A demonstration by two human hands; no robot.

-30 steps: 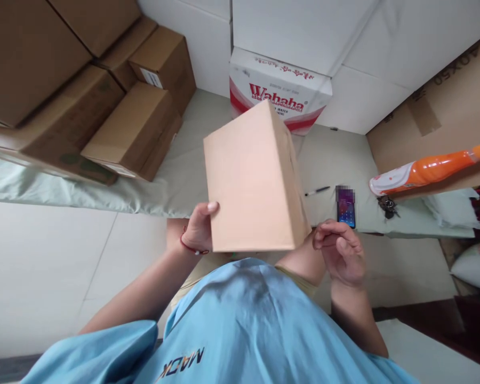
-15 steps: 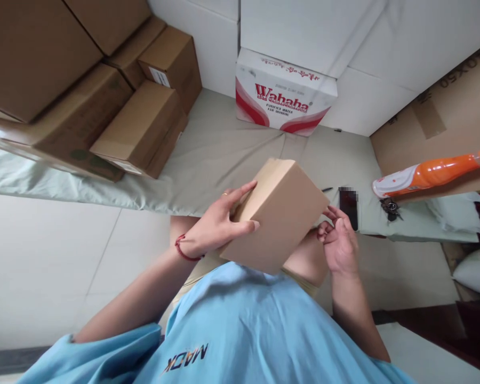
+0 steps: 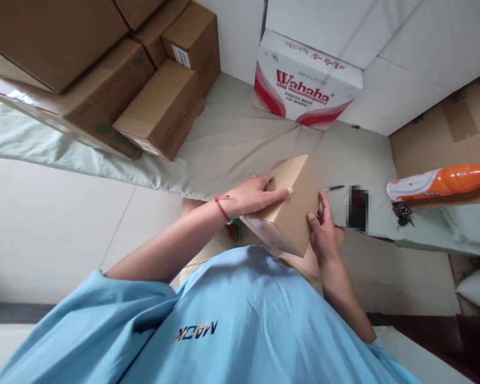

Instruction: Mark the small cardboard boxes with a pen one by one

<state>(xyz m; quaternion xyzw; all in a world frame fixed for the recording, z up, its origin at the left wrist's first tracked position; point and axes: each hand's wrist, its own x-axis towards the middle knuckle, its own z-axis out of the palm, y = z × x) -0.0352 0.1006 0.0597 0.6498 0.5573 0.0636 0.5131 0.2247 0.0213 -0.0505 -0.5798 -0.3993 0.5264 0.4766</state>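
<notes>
A plain brown cardboard box [image 3: 292, 218] is held tilted above my lap, in front of my blue shirt. My left hand [image 3: 260, 194] grips its left side, thumb stretched across the top edge and the other fingers partly hidden behind it. Against the box's right face rests my right hand [image 3: 323, 229], its fingertips along the far edge and its thumb on the face. A pale end flap area of the box faces my body.
Several cardboard boxes [image 3: 160, 106] are stacked at the left of the cloth-covered surface [image 3: 232, 133]. A white and red Wahaba-style water carton [image 3: 304, 88] stands against the back wall. Rightward lie a pen [image 3: 334, 188], a blurred dark phone-like item [image 3: 358, 209], keys [image 3: 402, 212] and an orange bottle [image 3: 456, 180].
The box has turned and shifted right. My right hand, earlier at its far corner with curled fingers, now lies against its right face. The camera view has shifted a little.
</notes>
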